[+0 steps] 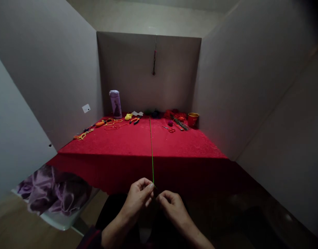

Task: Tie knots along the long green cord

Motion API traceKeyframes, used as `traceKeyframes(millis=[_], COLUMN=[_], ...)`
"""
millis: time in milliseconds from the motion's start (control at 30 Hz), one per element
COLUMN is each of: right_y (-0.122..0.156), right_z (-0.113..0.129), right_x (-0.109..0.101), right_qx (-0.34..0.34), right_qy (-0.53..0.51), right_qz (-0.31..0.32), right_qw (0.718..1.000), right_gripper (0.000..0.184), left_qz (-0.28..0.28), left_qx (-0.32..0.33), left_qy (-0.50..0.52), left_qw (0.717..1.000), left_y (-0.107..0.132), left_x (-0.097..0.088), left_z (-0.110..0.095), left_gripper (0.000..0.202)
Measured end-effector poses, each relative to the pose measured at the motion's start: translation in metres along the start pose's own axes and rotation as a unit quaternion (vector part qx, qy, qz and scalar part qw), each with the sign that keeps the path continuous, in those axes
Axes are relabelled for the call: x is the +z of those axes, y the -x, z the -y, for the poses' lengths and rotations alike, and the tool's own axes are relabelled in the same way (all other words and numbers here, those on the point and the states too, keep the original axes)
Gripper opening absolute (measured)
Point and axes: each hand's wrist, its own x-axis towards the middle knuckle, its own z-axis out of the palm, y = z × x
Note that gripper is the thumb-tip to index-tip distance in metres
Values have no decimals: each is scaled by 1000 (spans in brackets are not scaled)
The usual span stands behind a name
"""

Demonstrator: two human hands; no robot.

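A thin green stem wire [151,152] rises straight up from between my two hands, its tip reaching over the far part of the red-clothed table [138,145]. My left hand [138,197] pinches the wire's lower end with fingers closed. My right hand [171,204] is closed beside it, fingertips meeting the left hand's at the wire's base. Both hands are below the table's near edge, over my lap.
At the table's back stand a purple flask [115,103], an orange cup [193,119], red scissors [169,129], yellow and orange cords [111,123], pliers [135,120] and red yarn [174,114]. Cardboard walls enclose three sides. Purple cloth [52,192] lies at lower left.
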Motion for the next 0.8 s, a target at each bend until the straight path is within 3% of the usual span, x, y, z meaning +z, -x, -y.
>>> traceKeyframes(millis=[133, 333, 467, 533, 600, 733, 800], right_y=[-12, -13, -14, -17, -20, -25, -26], right_z=[8, 41, 50, 50, 46, 35, 31], right_x=[-17, -3, -1, -2, -2, 5, 7], right_qx=[-28, -37, -93, -86, -67, -27, -13], right_qy=[19, -5, 78, 103, 97, 18, -25], right_qz=[-113, 48, 3, -7, -5, 11, 30], right_qw=[993, 998, 993, 991, 993, 999, 999], right_gripper=[32, 33, 31, 30, 29, 26, 21], left_qz=[-18, -23, -41, -62, -83, -86, -79], left_qx=[-9, 23, 102, 161, 221, 304, 334], left_qy=[-24, -64, -197, -300, -403, -562, -599], left_qw=[1000, 997, 974, 938, 884, 765, 723], left_y=[0, -1, 5, 10, 15, 23, 27], left_x=[-2, -6, -7, -7, -8, -9, -9], left_z=[1, 9, 5, 5, 9, 25, 31], left_gripper=[35, 29, 20, 20, 22, 25, 24])
